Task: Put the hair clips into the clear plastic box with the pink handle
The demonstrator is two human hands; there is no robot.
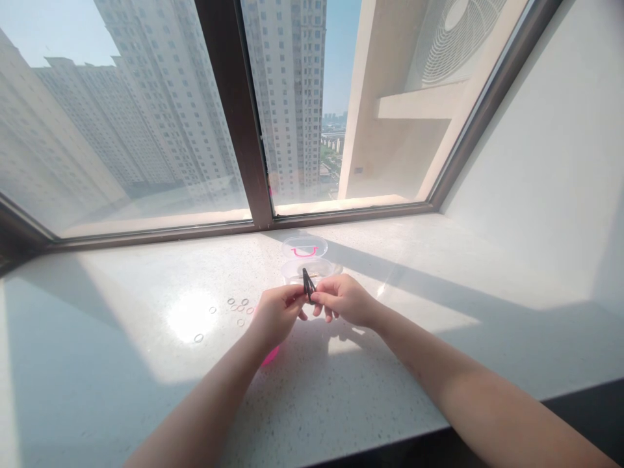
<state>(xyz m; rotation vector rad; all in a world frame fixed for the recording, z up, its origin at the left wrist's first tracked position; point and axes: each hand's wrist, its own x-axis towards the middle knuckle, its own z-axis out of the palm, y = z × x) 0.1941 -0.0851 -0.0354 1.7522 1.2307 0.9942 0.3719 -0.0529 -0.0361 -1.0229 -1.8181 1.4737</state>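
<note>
Between my two hands is a black hair clip (307,283), slim, with a pointed top end, held upright. My left hand (279,311) pinches its lower left side between thumb and fingers. From the other side, my right hand (345,299) has its thumb and fingers closed on the lower right part of the clip. Just behind the hands stands a clear plastic box (288,268), partly hidden by them. Its clear lid (305,242) with a pink handle is tipped back. Small contents in the box are too indistinct to name.
Several small thin rings (240,308) lie scattered on the pale speckled sill (370,390) left of my hands. Something bright pink (270,356) shows partly beneath my left wrist. A framed window (258,130) bounds the far side, a white wall (546,162) the right.
</note>
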